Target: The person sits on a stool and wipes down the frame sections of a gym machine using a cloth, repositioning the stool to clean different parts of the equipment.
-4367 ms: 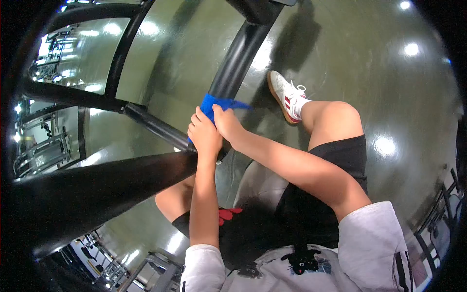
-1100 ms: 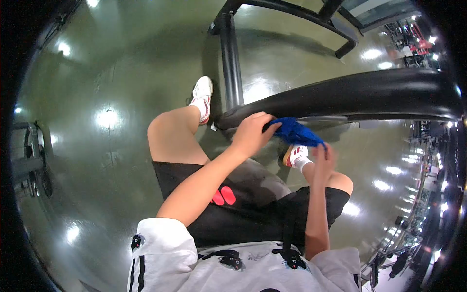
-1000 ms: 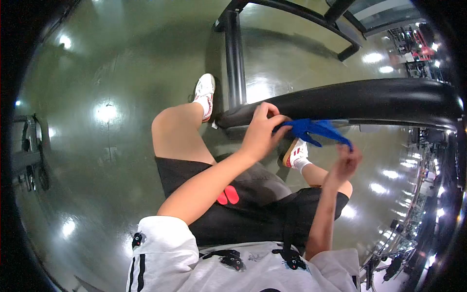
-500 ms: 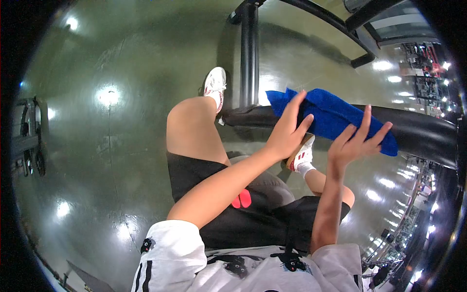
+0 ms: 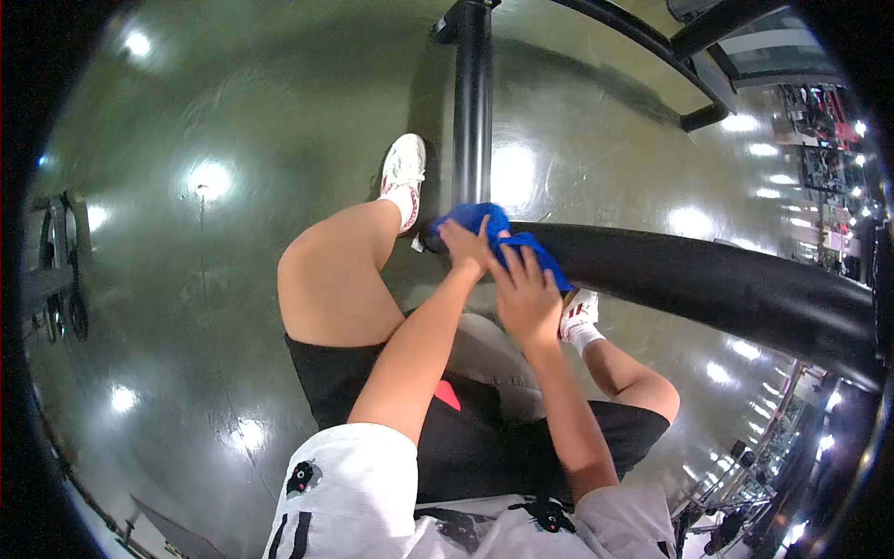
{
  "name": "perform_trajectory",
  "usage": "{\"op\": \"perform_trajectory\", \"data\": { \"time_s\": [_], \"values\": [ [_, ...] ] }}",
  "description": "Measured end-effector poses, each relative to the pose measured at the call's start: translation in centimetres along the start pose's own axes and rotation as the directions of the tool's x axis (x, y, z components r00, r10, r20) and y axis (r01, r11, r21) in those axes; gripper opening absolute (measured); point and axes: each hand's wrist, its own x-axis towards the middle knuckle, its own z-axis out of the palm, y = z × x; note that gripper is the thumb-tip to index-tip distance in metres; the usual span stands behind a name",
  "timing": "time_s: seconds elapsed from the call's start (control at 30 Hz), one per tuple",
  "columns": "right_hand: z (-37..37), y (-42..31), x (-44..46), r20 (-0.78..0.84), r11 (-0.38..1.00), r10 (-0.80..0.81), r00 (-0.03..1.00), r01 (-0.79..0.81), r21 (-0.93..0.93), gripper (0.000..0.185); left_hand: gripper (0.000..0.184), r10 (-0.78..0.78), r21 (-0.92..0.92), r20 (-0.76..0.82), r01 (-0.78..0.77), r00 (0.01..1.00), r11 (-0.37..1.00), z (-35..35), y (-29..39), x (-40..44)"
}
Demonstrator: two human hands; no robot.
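A blue cloth [image 5: 551,265] is wrapped over the near end of a thick black padded bar [image 5: 689,266]. My left hand [image 5: 464,248] grips the cloth at the bar's end, its fingers partly blurred and curled into the fabric. Close beside it on the right, my right hand [image 5: 527,296] holds the cloth against the bar, fingers bent over it and slightly apart. The fingertips of both hands nearly meet. The cloth covers the stretch of bar beneath them.
A black upright post [image 5: 472,121] rises beyond the bar's end, with more black frame tubing [image 5: 643,42] at the upper right. My white shoes [image 5: 403,172] rest on the shiny green floor [image 5: 279,121]. Gym equipment [image 5: 58,270] stands at the far left.
Both hands and the cloth have moved left along the bar to its end. The cloth, spread lengthwise before, is now bunched around the bar, and the hands are closer together.
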Motion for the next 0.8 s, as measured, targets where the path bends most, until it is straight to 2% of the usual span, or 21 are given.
{"op": "perform_trajectory", "data": {
  "time_s": [0.03,0.07,0.1,0.13,0.17,0.2,0.23,0.3,0.33,0.37,0.4,0.43,0.5,0.53,0.6,0.63,0.67,0.7,0.73,0.77,0.8],
  "values": [
    [0.4,-0.3,0.0,0.003,1.000,0.004,1.000,-0.004,0.003,0.058,0.046,-0.054,-0.156,0.050,0.061,0.997,0.986,1.9,-1.8,1.7],
    [0.7,-0.7,0.0,0.007,1.000,-0.021,1.000,0.021,-0.022,0.059,0.046,-0.055,-0.153,0.052,0.063,0.997,0.986,2.8,-2.5,2.2],
    [1.0,-1.0,0.1,0.010,0.998,-0.047,0.999,0.047,-0.048,0.060,0.054,-0.152,-0.318,0.003,0.145,0.988,0.937,3.1,-3.0,2.6],
    [1.2,-1.1,0.2,-0.025,0.988,-0.062,0.998,0.058,-0.146,0.061,0.065,-0.252,-0.478,-0.033,0.206,0.967,0.854,3.3,-3.3,3.3],
    [1.7,-1.2,0.5,-0.029,0.988,-0.063,0.998,0.058,-0.146,0.061,0.079,-0.353,-0.626,-0.051,0.245,0.934,0.740,3.6,-3.5,4.0],
    [2.0,-1.4,0.8,-0.060,0.979,-0.073,0.995,0.060,-0.195,0.061,0.085,-0.406,-0.531,-0.114,0.290,0.907,0.796,3.7,-3.3,5.2],
    [2.2,-1.3,1.0,-0.089,0.968,-0.084,0.992,0.060,-0.245,0.060,0.085,-0.405,-0.532,-0.113,0.289,0.907,0.796,3.9,-3.7,5.8],
    [2.5,-1.1,0.8,-0.052,0.967,-0.103,0.993,0.088,-0.239,0.055,0.069,-0.257,-0.791,-0.173,0.021,0.951,0.611,4.0,-5.3,7.0],
    [3.0,-0.9,0.6,0.003,0.958,-0.154,0.988,0.150,-0.246,0.051,0.061,-0.191,-0.754,-0.237,-0.057,0.953,0.655,2.5,-4.8,6.3],
    [3.4,-0.8,0.6,0.059,0.944,-0.205,0.977,0.213,-0.251,0.048,0.063,-0.227,-0.767,-0.299,-0.092,0.927,0.635,2.3,-4.4,6.1],
    [3.7,-0.9,0.9,0.016,0.968,-0.203,0.979,0.203,-0.148,0.041,0.064,-0.241,-0.767,-0.283,-0.068,0.929,0.638,1.9,-4.4,6.1],
    [4.0,-1.0,1.1,0.020,0.967,-0.203,0.979,0.204,-0.152,0.041,0.065,-0.256,-0.766,-0.266,-0.042,0.929,0.642,1.6,-4.4,6.0],
    [4.3,-1.4,1.5,-0.006,0.985,-0.169,0.986,0.169,0.021,0.040,0.063,-0.257,-0.771,-0.238,-0.021,0.937,0.636,1.7,-4.5,5.8],
    [4.6,-1.8,1.7,-0.003,0.985,-0.170,0.985,0.170,0.024,0.040,0.062,-0.272,-0.746,-0.208,0.028,0.939,0.665,1.6,-5.1,6.0],
    [5.1,-2.4,2.1,0.019,0.952,-0.059,0.998,0.051,0.303,0.042,0.066,-0.343,-0.707,-0.107,0.171,0.933,0.686,1.6,-6.1,6.5],
    [5.2,-2.6,2.3,0.044,0.901,-0.006,0.999,-0.014,0.433,0.044,0.066,-0.347,-0.707,-0.104,0.176,0.932,0.684,1.8,-6.4,6.8],
    [5.2,-2.8,2.4,0.050,0.901,-0.008,0.999,-0.014,0.434,0.044,0.066,-0.406,-0.639,-0.105,0.251,0.908,0.727,2.0,-6.6,7.0],
    [4.6,-2.9,2.8,0.039,0.953,-0.061,0.997,0.047,0.300,0.044,0.066,-0.460,-0.565,-0.111,0.325,0.881,0.759,2.3,-6.8,7.2],
    [4.0,-2.9,3.1,0.035,0.981,-0.116,0.993,0.109,0.159,0.044,0.065,-0.463,-0.577,-0.093,0.331,0.882,0.746,2.6,-6.8,7.5],
    [3.7,-2.8,3.3,0.038,0.981,-0.117,0.992,0.110,0.159,0.044,0.065,-0.465,-0.578,-0.090,0.334,0.881,0.744,3.1,-6.7,7.4],
    [3.3,-2.6,3.4,0.084,0.983,-0.165,0.983,0.157,0.092,0.046,0.065,-0.424,-0.612,-0.149,0.253,0.894,0.749,3.9,-6.7,7.5]
  ]
}}
